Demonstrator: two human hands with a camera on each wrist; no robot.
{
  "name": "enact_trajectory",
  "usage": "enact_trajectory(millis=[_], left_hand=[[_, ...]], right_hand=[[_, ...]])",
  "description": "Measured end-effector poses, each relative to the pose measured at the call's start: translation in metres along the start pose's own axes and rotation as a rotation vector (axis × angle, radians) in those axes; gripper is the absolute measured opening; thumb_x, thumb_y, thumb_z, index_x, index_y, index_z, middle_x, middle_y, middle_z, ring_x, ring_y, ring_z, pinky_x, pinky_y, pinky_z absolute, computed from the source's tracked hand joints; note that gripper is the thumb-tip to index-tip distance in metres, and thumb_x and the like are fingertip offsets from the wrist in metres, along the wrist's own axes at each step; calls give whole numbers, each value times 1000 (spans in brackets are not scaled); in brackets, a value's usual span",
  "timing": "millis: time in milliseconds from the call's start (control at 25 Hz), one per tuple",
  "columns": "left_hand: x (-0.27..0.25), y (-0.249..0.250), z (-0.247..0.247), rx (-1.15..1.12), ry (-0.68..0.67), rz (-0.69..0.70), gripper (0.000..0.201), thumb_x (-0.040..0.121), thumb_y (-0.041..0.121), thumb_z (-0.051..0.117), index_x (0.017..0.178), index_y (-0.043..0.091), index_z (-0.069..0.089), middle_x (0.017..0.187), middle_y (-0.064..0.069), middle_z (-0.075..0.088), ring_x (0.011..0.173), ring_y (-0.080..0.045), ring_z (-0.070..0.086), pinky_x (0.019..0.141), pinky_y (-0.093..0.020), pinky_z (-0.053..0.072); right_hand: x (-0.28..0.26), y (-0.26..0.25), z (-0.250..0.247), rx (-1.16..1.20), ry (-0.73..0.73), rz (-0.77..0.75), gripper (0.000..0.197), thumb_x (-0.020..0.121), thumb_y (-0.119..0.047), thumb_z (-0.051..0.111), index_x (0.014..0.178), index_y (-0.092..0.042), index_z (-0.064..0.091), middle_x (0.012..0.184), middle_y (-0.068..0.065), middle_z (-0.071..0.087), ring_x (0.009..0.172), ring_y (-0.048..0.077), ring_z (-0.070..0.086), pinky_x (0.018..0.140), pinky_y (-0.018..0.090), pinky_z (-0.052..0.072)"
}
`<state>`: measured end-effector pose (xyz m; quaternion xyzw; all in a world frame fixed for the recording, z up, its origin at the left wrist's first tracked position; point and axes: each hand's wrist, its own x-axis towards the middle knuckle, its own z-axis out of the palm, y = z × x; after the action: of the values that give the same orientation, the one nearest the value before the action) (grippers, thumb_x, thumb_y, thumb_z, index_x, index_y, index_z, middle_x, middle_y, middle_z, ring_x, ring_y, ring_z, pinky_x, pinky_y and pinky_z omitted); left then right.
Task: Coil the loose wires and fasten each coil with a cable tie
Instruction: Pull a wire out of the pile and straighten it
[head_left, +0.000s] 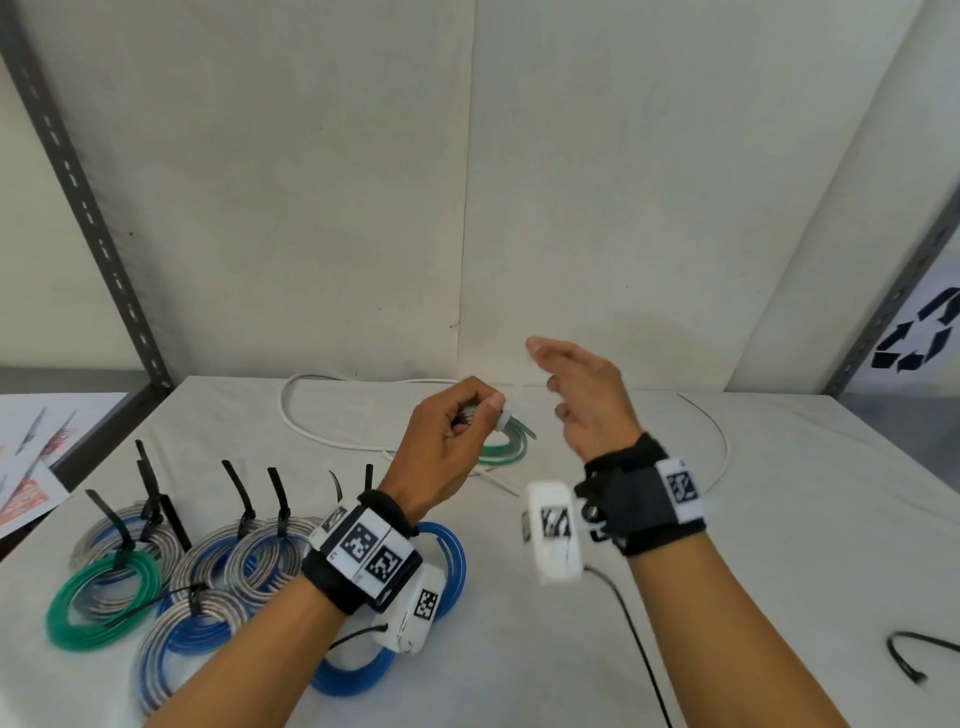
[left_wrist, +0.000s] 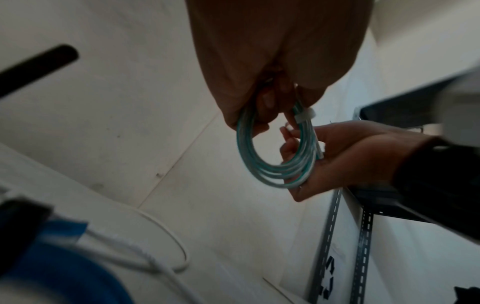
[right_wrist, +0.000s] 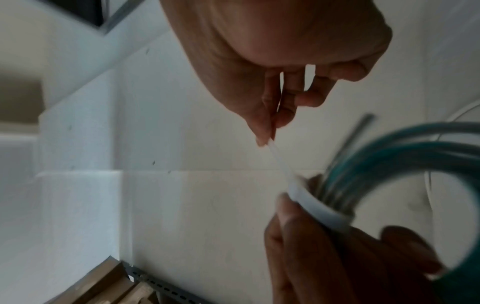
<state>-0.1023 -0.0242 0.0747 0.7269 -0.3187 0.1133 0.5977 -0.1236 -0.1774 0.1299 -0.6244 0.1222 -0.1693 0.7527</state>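
Gripping green coil (left_wrist: 272, 162) w/ L hand (head_left: 447, 441); R fingers (right_wrist: 265, 123) pinching tie tail (right_wrist: 281, 162), pointing up.

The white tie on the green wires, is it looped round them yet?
Yes: the white tie circles the green coil.

Two green coils (head_left: 54, 618) (head_left: 506, 449) and two hands (head_left: 447, 447) (head_left: 587, 400).

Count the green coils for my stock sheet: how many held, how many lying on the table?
Held coil: 1, in the left hand; the right hand pinches its white tie.
Table coil: 1.
Total: 2.
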Motion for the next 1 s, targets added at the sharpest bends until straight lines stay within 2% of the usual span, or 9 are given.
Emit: enact_trajectory(millis=[120, 240, 360, 440, 560, 640, 760, 880, 1000], left_hand=[[-9, 5, 0, -45, -2, -6, 30, 103, 30, 55, 82, 11, 64, 72, -2, 61, 63, -7, 46, 62, -22, 36], [-10, 13, 5, -142, 86, -63, 37, 97, 39, 63, 75, 9, 63, 65, 5, 56, 62, -8, 46, 64, -22, 39], [-11, 10, 9, -185, 116, -137, 29, 94, 23, 69, 76, 2, 64, 67, 3, 62, 63, -8, 52, 66, -19, 42], [-13, 8, 9, -205, 99, -155, 25, 95, 17, 69, 77, 0, 63, 66, 2, 61, 59, -7, 49, 63, -18, 41], [-16, 8, 5, -221, 93, -204, 25, 95, 17, 69, 77, 0, 61, 62, 5, 56, 53, -5, 43, 56, -16, 37], [-22, 9, 6, -230, 63, -253, 25, 96, 19, 68, 78, 3, 61, 60, 3, 54, 50, -8, 40, 51, -20, 34], [-26, 12, 5, -272, 54, -376, 24, 97, 21, 66, 77, 9, 59, 49, 5, 38, 45, -12, 25, 45, -25, 24], [-21, 15, 0, -326, 95, -412, 26, 97, 19, 65, 75, 10, 55, 47, 9, 34, 42, -12, 21, 44, -22, 22], [-13, 16, -10, -357, 153, -425, 25, 98, 16, 63, 75, 11, 55, 46, 11, 39, 42, -10, 24, 42, -21, 24]], right_hand=[[5, 8, 5, -38, 70, -36, 14, 92, -18, 74, 103, -11, 76, 86, -6, 70, 78, 9, 59, 63, 18, 45], [1, 17, 10, 20, 46, -60, 9, 95, -14, 70, 102, -9, 74, 90, 4, 74, 80, 14, 70, 65, 23, 57], [1, 13, 8, 82, 32, -99, 10, 97, -10, 67, 103, -5, 72, 85, 6, 75, 76, 14, 75, 63, 23, 58], [0, 12, 8, 102, 57, -111, 11, 96, -9, 67, 104, -3, 72, 83, 6, 75, 74, 12, 75, 61, 21, 56], [-1, 19, 10, 133, 84, -88, 12, 96, -8, 68, 104, -1, 72, 84, 8, 75, 71, 11, 74, 60, 21, 56], [-1, 24, 9, 154, 96, -60, 12, 96, -8, 68, 105, -1, 71, 87, 10, 75, 73, 13, 75, 60, 22, 57], [-1, 27, 6, 137, 80, -54, 16, 96, -9, 68, 108, 0, 70, 92, 12, 74, 77, 19, 76, 63, 24, 59], [-5, 21, 1, 59, -54, 5, 26, 97, -21, 67, 113, 0, 69, 99, 13, 74, 82, 21, 76, 67, 27, 60], [-18, 20, -6, -292, -411, 45, 39, 96, -39, 66, 112, -4, 73, 100, 12, 78, 94, 27, 75, 80, 34, 62]])
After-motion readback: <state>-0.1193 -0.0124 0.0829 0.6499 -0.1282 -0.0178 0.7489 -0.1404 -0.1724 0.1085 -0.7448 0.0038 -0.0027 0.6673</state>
